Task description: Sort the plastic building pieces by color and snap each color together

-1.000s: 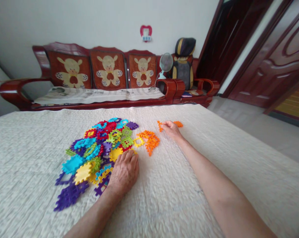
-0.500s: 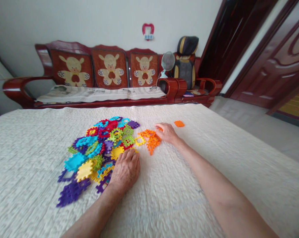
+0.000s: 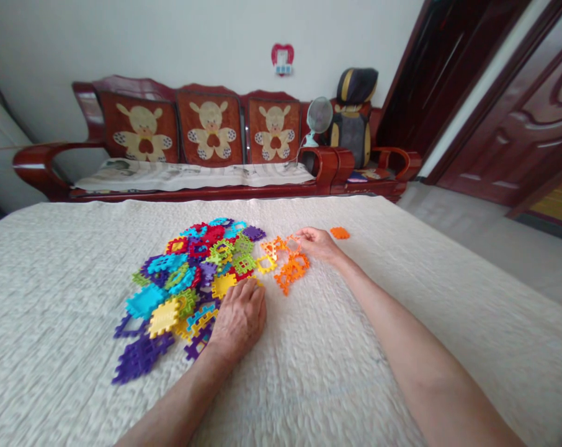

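Observation:
At the right edge of the colourful pile, my left hand [image 3: 241,313] rests palm down with its fingers bent and close together. A bit of yellow shows past its fingertips; what lies under them is hidden. Touching its knuckle side is a yellow square interlocking tile [image 3: 224,286]. Farther out, my right hand [image 3: 321,244] has its thumb and fingers closed on the edge of a thin orange interlocking tile [image 3: 292,241], blurred and lifted slightly. Below it lie several orange openwork tiles [image 3: 291,271], beside a yellow frame tile [image 3: 265,265].
The heap of blue, purple, red, green and yellow tiles [image 3: 146,301] spreads left on a quilted cream cover [image 3: 337,372]. One orange tile [image 3: 340,233] lies apart at the right. Beyond the far edge stand a wooden sofa [image 3: 206,194] and a small fan [image 3: 319,116].
My right hand has drawn slightly up from the orange group, an orange tile now showing at its fingertips. My left hand has stayed in place. The whole view has shifted a little.

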Demonstrator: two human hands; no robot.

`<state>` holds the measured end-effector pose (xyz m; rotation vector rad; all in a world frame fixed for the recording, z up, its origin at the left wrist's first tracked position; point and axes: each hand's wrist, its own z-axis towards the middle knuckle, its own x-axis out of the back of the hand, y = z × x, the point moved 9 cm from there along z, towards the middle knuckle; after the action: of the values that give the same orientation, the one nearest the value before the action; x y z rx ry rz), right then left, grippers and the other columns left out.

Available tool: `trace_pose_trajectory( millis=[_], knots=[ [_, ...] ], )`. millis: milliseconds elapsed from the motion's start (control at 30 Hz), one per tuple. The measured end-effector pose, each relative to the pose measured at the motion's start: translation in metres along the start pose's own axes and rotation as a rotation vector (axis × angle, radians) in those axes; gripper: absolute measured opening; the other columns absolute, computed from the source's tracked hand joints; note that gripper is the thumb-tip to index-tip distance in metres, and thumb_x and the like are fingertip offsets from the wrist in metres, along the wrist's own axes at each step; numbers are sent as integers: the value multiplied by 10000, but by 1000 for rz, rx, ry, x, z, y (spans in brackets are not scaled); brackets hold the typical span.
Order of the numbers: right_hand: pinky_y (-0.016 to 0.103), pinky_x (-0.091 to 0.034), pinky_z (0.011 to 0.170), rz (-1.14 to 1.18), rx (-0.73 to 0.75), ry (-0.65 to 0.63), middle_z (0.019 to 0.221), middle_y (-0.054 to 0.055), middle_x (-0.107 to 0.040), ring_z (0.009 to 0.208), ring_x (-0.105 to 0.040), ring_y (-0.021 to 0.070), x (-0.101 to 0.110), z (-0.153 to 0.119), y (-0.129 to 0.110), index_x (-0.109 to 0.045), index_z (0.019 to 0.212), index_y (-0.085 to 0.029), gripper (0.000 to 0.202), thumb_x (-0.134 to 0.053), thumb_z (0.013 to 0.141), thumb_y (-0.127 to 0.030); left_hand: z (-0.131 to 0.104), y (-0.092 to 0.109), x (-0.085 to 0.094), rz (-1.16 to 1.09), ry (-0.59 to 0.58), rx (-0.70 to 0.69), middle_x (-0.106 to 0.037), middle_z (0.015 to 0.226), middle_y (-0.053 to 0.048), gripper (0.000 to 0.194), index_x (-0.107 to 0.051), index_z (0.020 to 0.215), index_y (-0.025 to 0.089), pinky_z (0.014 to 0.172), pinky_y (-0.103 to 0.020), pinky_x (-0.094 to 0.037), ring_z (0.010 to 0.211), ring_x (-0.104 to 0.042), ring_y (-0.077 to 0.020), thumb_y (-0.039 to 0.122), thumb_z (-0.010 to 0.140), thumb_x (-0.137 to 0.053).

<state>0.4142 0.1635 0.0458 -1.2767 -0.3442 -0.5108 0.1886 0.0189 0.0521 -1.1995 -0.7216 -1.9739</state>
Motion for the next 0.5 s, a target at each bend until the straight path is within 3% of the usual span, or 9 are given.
trace_pose_trajectory(
  millis=[267, 500],
  knots=[
    [286, -491, 729, -130, 98, 242, 864, 27, -659, 804, -602, 165, 42, -19, 1, -619, 829, -200, 175, -516, 725, -294, -1, -1, -1, 4, 14, 5, -620, 1087, -104, 197, -614, 999, 191, 908, -413, -459, 1041, -558, -247, 169, 918, -435],
    [332, -495, 808, -252, 149, 190, 995, 64, -653, 987, -606, 207, 51, -51, 16, -603, 857, -211, 161, -561, 722, -289, -2, -1, -3, 5, 8, -3, -617, 1107, -118, 222, -621, 1019, 173, 917, -426, -453, 1067, -552, -257, 168, 922, -421]
  ],
)
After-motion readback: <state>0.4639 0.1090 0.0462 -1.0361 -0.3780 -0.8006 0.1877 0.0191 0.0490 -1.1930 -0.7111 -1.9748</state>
